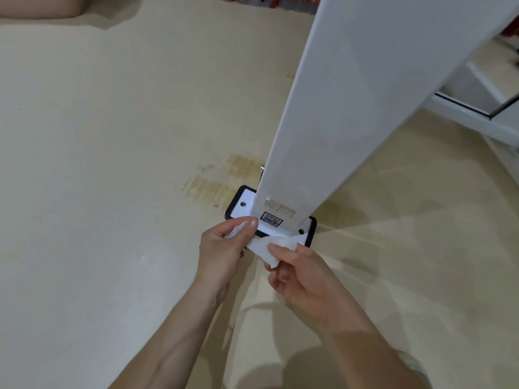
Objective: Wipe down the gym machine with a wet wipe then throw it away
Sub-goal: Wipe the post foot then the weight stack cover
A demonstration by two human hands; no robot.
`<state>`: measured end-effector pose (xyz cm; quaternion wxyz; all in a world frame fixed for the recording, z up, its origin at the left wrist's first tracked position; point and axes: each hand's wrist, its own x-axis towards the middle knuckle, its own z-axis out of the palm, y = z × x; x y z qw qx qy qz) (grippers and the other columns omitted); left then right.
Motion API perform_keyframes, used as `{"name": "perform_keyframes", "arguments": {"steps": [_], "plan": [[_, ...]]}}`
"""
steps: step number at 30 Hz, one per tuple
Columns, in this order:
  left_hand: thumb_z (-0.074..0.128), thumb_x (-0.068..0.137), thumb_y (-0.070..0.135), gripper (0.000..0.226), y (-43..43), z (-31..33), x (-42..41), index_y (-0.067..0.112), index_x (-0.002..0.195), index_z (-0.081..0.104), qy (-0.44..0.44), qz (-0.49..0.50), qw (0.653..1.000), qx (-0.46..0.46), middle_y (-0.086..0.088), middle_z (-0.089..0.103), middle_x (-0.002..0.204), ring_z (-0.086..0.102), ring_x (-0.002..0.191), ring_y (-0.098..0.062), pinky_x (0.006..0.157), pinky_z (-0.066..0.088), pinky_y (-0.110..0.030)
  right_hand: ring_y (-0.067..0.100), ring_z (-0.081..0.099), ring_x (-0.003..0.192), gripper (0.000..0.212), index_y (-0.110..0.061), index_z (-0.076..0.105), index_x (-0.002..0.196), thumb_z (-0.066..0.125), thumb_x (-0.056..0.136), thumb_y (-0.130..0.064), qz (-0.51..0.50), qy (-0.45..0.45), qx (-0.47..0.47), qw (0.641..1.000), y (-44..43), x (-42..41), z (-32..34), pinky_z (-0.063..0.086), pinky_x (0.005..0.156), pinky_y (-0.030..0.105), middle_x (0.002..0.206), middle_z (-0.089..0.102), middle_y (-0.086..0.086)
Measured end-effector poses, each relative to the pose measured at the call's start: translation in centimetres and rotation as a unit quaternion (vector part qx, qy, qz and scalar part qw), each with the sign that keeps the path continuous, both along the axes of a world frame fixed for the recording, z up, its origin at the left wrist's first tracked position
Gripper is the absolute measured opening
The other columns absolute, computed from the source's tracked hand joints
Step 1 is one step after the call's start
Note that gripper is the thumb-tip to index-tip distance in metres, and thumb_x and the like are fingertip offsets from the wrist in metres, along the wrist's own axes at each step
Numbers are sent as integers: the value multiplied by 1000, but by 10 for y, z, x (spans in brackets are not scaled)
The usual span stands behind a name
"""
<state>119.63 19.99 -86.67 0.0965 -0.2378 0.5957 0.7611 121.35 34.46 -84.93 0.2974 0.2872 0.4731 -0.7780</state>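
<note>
A white wet wipe [264, 247] is stretched between both of my hands, just in front of the gym machine's foot. My left hand [224, 248] pinches its left end between thumb and fingers. My right hand [300, 272] grips its crumpled right end. The machine's wide white upright post [365, 94] rises from a white base plate [244, 203] with a black rim and bolt holes. A QR sticker [271, 219] sits low on the post. Both hands are held above the floor, close to the base plate without touching it.
The cream floor [112, 164] has yellowish stains left of the base. More white frame bars [474, 113] of the machine run at the right. A pale padded shape [42, 7] lies at the top left corner.
</note>
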Motion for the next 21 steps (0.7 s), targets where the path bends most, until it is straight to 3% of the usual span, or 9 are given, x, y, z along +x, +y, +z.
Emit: {"name": "perform_keyframes", "arguments": {"steps": [3, 5, 8, 10, 12, 15, 16, 19, 21], "plan": [[74, 83, 29, 12, -7, 0, -3, 22, 93, 78, 8, 55, 998, -15, 4, 75, 93, 69, 83, -11, 76, 53, -28, 11, 58, 65, 20, -4, 63, 99, 63, 83, 8, -8, 19, 2, 1000, 0, -3, 0, 44, 60, 20, 78, 63, 6], [73, 85, 29, 11, -10, 0, -3, 23, 93, 77, 8, 113, 993, -24, 9, 75, 91, 66, 74, -6, 67, 52, -22, 15, 63, 73, 25, -9, 58, 82, 63, 79, 16, 1, 32, 5, 999, 2, -2, 0, 45, 63, 22, 79, 63, 8], [71, 88, 24, 17, -14, 3, -4, 15, 101, 75, -22, 166, 985, 48, 6, 71, 86, 52, 57, -10, 57, 50, -20, 11, 48, 63, 36, -14, 50, 78, 69, 69, 15, -3, 58, -18, 998, 2, 0, -6, 41, 59, 21, 75, 46, 5], [69, 89, 20, 16, -22, 2, -7, 12, 103, 73, -37, 201, 975, 86, -1, 69, 92, 55, 59, -12, 57, 52, -19, 10, 38, 60, 42, -20, 42, 64, 72, 62, 10, -31, 60, -20, 998, 2, -1, -9, 37, 53, 19, 76, 34, 5], [67, 91, 14, 14, -32, 1, -8, 15, 104, 72, -42, 210, 971, 106, -4, 68, 102, 64, 70, -15, 60, 54, -19, 11, 41, 63, 47, -20, 39, 56, 76, 62, 7, -57, 60, -19, 996, 3, -2, -5, 39, 51, 18, 77, 42, 6], [61, 93, 4, 19, -40, 0, -9, 14, 108, 69, -21, 156, 982, 107, -9, 64, 103, 67, 75, -19, 67, 56, -24, 12, 52, 66, 19, -11, 66, 79, 80, 68, -17, -83, 21, -32, 996, 0, -5, 3, 41, 55, 18, 79, 59, 3], [59, 93, 2, 20, -41, 1, -9, 12, 109, 68, -7, 128, 986, 106, -8, 64, 101, 66, 74, -19, 68, 56, -25, 11, 53, 65, 29, -10, 71, 95, 78, 70, -22, -102, 7, -32, 994, -3, -7, 3, 41, 56, 18, 82, 64, 2], [55, 93, -3, 28, -50, 6, -12, 12, 112, 68, 23, 46, 990, 135, -1, 66, 90, 67, 76, -16, 67, 55, -23, 7, 57, 61, 37, -7, 69, 111, 76, 76, -16, -207, -28, -68, 976, -10, -12, -4, 44, 53, 15, 95, 72, 3], [55, 90, -10, 37, -63, 7, -12, 17, 110, 69, 42, -20, 991, 128, 0, 64, 87, 65, 79, -16, 70, 55, -24, 6, 61, 62, 28, -5, 68, 106, 74, 80, -13, -253, -36, -88, 963, -10, -13, -11, 44, 51, 14, 97, 73, 4]]}}
